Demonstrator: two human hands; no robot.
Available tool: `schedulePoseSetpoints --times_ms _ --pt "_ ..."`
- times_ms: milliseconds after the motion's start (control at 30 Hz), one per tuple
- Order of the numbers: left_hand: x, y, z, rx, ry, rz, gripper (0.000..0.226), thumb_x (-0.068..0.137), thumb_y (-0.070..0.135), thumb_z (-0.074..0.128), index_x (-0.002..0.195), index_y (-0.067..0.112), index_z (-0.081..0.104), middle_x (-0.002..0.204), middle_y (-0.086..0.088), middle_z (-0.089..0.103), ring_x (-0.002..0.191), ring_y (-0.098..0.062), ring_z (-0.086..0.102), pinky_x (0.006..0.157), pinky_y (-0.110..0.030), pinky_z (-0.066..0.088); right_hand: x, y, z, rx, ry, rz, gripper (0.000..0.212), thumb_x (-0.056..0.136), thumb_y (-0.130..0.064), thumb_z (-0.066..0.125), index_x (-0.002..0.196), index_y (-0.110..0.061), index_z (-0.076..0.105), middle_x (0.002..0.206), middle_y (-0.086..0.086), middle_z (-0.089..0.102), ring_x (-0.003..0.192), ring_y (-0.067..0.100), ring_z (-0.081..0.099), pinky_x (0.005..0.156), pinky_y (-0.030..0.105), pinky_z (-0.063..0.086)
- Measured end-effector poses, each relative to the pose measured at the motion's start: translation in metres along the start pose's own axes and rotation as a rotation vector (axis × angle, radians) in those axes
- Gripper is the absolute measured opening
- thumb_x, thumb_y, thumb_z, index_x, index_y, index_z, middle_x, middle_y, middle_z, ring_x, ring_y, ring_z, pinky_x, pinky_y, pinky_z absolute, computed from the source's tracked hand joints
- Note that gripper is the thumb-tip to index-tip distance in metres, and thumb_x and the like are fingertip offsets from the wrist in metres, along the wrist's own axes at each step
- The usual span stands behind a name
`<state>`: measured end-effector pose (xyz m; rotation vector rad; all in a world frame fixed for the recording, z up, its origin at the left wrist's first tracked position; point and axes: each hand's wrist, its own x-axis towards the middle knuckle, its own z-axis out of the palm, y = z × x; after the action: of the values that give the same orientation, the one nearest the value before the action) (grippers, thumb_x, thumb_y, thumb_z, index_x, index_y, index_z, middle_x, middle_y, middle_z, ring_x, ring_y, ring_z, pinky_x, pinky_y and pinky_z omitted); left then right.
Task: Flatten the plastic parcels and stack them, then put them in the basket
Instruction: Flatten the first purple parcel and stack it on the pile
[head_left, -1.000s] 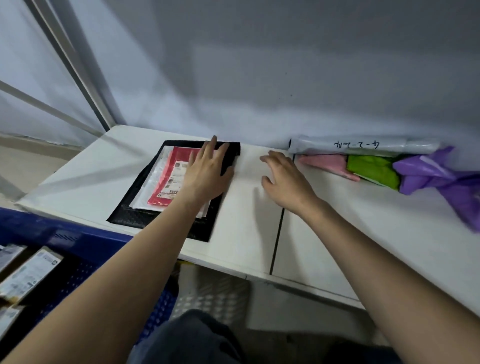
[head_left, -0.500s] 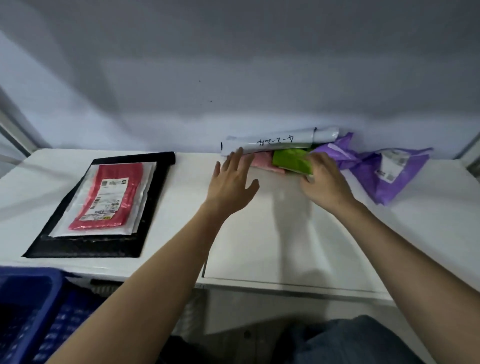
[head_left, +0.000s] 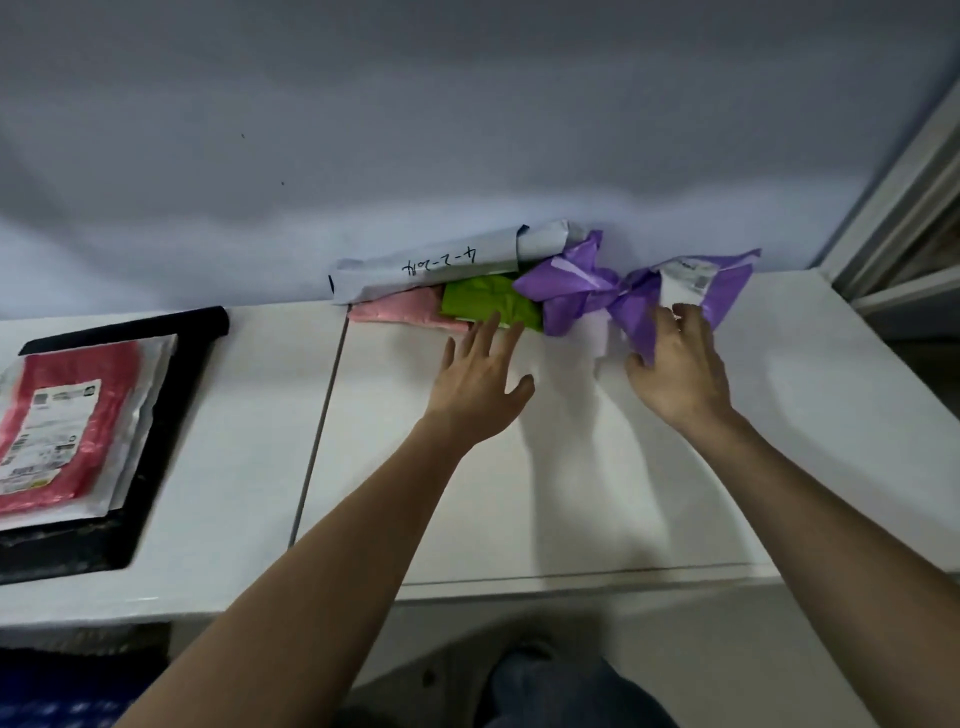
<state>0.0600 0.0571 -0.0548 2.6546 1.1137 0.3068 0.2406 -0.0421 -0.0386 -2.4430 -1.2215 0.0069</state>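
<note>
So, part done, lots left. On the white table (head_left: 519, 493), far to the left of the crumpled pile, two parcels already lie flat, one on top of the other: a black parcel (head_left: 171, 415) at the bottom and a red parcel (head_left: 57, 415) w/ a white label on top. That looks like the start of the stack.

The rest is not flat yet. The pile sits at the back of the table, against the wall (head_left: 467, 130). In it: a grey rolled parcel (head_left: 441, 262) w/ black writing at the very back, a pink parcel (head_left: 400, 314) and a green parcel (head_left: 488, 304) just in front of it, and a purple parcel (head_left: 587, 291), all scrunched up, at the right end of the pile.

The right hand (head_left: 680, 374) is on the right part of the purple parcel, fingers curled onto the plastic near its label, so it seems to grip it. The left hand (head_left: 483, 379) is spread flat, fingers straight, fingertips at the near edge of the green parcel; it holds nothing. The hands are apart.

My guess: the purple one gets pulled out and smoothed next. Then 3 more need flattening, then all go on the stack by the black parcel.

A dim bit of blue shows at the bottom left corner, below the table; maybe the basket, can't tell. Nothing from the stack looks put in yet.
</note>
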Motion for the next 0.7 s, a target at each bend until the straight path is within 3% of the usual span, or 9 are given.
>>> schedulePoseSetpoints --times_ms 167,400,567,700 --pt "0.010 0.017 0.024 -0.015 -0.050 0.016 0.067 0.093 0.040 0.046 0.150 0.024 0.014 0.159 -0.007 0.010 0.147 -0.023 0.009 0.117 -0.044 0.008 0.000 0.028 0.012 0.029 0.071 0.089 0.056 0.081 -0.015 0.063 0.129 0.000 0.039 0.130 0.025 0.036 0.119 0.042 0.038 0.085 0.050 0.046" --pt "0.025 0.034 0.051 -0.003 -0.125 0.034 0.066 0.094 0.041 0.043 0.150 0.026 0.011 0.160 -0.005 0.006 0.147 -0.022 0.005 0.119 -0.042 0.005 0.002 0.047 0.031 0.171 0.029 0.189 0.065 0.085 -0.021 0.061 0.136 -0.003 0.025 0.122 0.025 0.049 0.115 0.041 0.044 0.087 0.043 0.043" --pt "0.031 0.039 0.061 -0.019 -0.129 0.051 0.066 0.094 0.040 0.044 0.150 0.026 0.012 0.159 -0.006 0.007 0.147 -0.022 0.007 0.119 -0.042 0.006 0.007 0.045 0.040 0.282 0.136 0.220 0.051 0.087 -0.014 0.056 0.130 -0.005 0.029 0.112 0.024 0.061 0.100 0.042 0.059 0.078 0.040 0.046" --pt "0.032 0.038 0.060 -0.032 -0.117 0.065 0.066 0.094 0.038 0.045 0.150 0.025 0.012 0.159 -0.007 0.008 0.147 -0.022 0.009 0.119 -0.042 0.008 0.012 0.041 0.037 0.377 0.208 0.243 0.043 0.087 -0.005 0.053 0.125 -0.005 0.033 0.113 0.019 0.062 0.100 0.039 0.061 0.077 0.032 0.045"
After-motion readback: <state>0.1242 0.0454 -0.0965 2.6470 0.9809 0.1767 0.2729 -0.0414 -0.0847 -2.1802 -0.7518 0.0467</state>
